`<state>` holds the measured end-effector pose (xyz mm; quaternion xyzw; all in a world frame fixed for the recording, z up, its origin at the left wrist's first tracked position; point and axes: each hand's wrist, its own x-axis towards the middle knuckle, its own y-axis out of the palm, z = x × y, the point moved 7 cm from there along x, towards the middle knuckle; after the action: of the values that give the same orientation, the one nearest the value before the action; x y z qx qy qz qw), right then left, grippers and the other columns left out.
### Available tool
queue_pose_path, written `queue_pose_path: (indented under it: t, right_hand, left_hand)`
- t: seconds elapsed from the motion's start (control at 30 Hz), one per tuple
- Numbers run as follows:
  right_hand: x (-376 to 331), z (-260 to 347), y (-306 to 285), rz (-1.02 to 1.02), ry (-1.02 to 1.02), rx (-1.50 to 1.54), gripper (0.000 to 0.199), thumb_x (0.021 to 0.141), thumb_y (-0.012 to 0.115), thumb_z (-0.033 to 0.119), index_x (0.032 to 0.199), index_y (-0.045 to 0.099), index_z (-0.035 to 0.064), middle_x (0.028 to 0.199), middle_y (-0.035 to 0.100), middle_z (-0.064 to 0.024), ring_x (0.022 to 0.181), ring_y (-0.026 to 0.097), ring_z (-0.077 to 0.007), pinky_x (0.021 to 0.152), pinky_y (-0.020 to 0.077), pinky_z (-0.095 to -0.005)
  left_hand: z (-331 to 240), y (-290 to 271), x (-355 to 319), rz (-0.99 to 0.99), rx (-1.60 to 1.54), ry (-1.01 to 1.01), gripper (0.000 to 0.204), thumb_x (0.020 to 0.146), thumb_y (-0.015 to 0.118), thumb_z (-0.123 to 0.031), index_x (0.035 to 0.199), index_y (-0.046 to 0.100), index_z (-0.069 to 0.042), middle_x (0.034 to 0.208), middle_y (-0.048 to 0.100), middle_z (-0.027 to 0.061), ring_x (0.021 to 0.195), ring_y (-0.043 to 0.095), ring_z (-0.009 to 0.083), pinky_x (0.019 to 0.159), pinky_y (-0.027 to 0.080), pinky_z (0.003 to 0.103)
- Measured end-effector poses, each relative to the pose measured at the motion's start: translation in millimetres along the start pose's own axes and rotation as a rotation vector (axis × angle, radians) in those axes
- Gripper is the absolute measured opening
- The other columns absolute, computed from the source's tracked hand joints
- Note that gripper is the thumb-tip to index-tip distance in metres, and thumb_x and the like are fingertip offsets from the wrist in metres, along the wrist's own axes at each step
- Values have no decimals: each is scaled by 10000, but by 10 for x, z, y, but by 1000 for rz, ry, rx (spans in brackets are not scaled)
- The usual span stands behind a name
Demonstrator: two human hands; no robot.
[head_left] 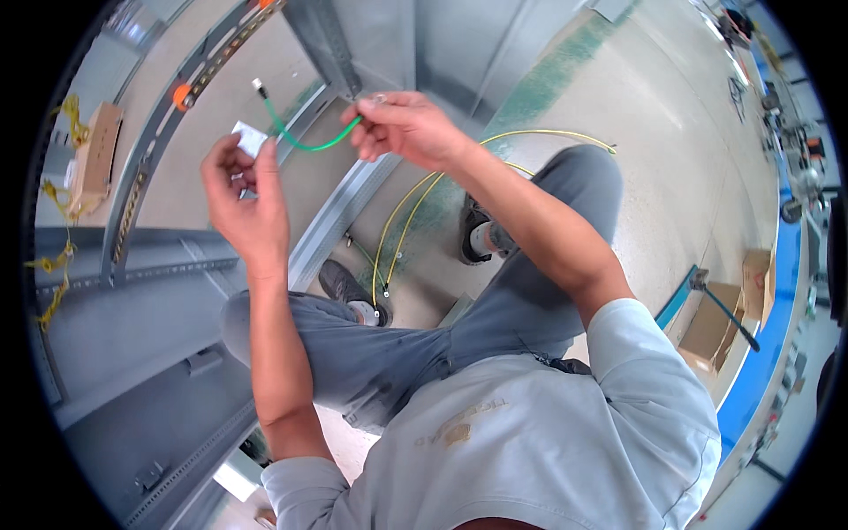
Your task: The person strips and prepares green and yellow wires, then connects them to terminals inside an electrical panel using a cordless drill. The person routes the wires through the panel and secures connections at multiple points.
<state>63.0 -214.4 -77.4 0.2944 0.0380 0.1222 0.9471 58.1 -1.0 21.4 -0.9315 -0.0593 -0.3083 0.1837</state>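
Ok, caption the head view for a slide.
Right hand holding a green cable, left hand a white piece, with yellow cables on the floor beside a metal frame.

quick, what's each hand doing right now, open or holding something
Left hand: closed, holding a small white piece between thumb and fingers.
Right hand: closed, holding one end of the green cable.

Faint lettering [457,431] on light-grey shirt [565,424].
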Motion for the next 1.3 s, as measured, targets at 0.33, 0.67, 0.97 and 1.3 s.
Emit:
queue_pose_path:
  t: [0.33,0.67,0.97,1.3]
  right_hand:
    - [127,-784,-463,-34,234,83,377,1022,615,372,1123,675,13,886,719,-75,713,684,-175,670,543,-282]
    - [-1113,-2936,-3369,-1181,716,-688,353,859,723,306,867,728,-46,786,737,-206,807,755,-338,733,602,-414]
    - [-827,-3304,-3652,-1264,845,-836,351,862,718,317,945,749,-23,865,753,-175,867,750,-322,835,581,-438]
    - [-689,-3094,-3434,-1233,838,-799,467,856,722,438,1106,746,44,1169,717,-203,1113,685,-365,932,553,-462]
  left_hand:
    - [399,641,-413,729,457,-69,208,981,639,-236,992,648,-29,810,634,219,701,587,426,625,464,454]
    - [542,690,-498,789,243,-475,219,1001,642,-176,937,640,34,663,550,121,520,590,170,516,429,338]
    - [696,787,-794,810,161,-584,226,1019,638,-177,921,656,25,659,556,28,573,592,95,534,460,269]
    - [721,821,-887,804,97,-643,223,1025,634,-185,958,669,25,679,570,11,595,603,84,552,470,252]
